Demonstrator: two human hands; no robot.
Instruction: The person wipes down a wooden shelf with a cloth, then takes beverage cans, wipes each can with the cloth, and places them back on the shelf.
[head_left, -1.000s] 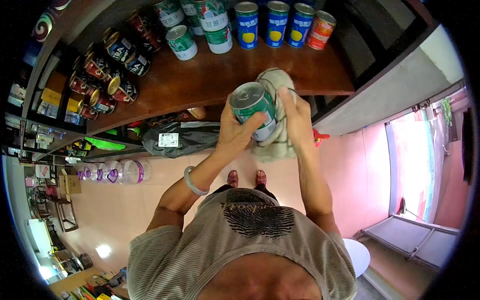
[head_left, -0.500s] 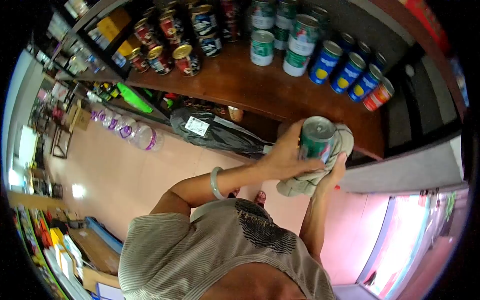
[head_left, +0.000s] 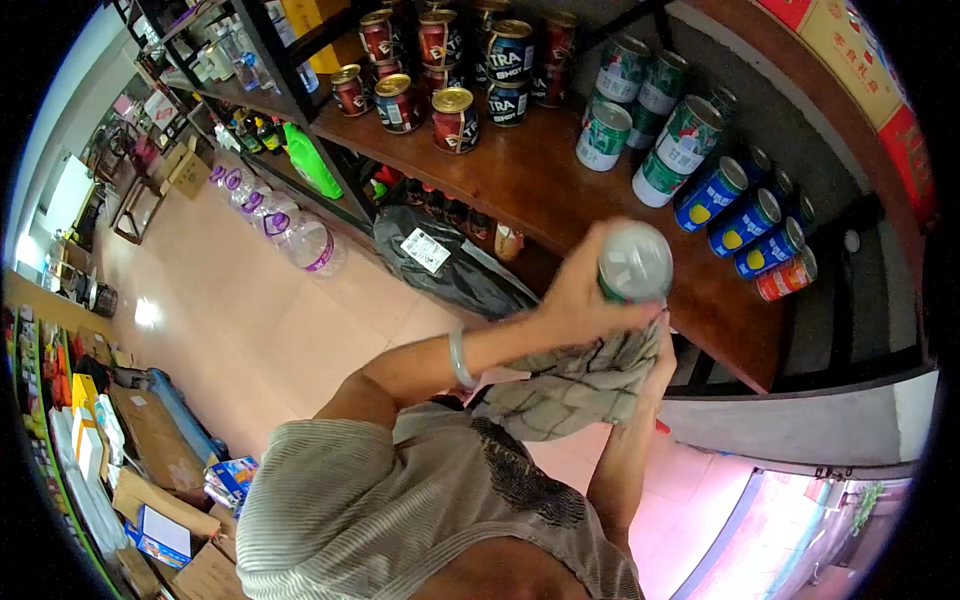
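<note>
A green drink can (head_left: 640,262) with its silver end facing up is gripped by my left hand (head_left: 578,295), which has a pale bangle (head_left: 461,358) at the wrist. The can is slightly blurred. Just below it, my right hand (head_left: 655,368) is closed on a grey checked cloth (head_left: 570,385) that hangs down toward my shirt. Both hands are in front of the brown wooden shelf (head_left: 480,165). Similar green and white cans (head_left: 604,135) are stacked on that shelf, partly two high.
Blue cans (head_left: 712,195) and an orange-red can (head_left: 788,275) line the shelf's right part. Red and dark cans (head_left: 455,120) stand at its left. Below are a black plastic-wrapped bundle (head_left: 450,265) and large clear bottles (head_left: 300,240). Cardboard boxes (head_left: 155,435) are at lower left.
The can has tipped so its end faces me more, and the cloth has come away from its side and hangs lower left. The view has shifted, moving the shelf rightward and down.
</note>
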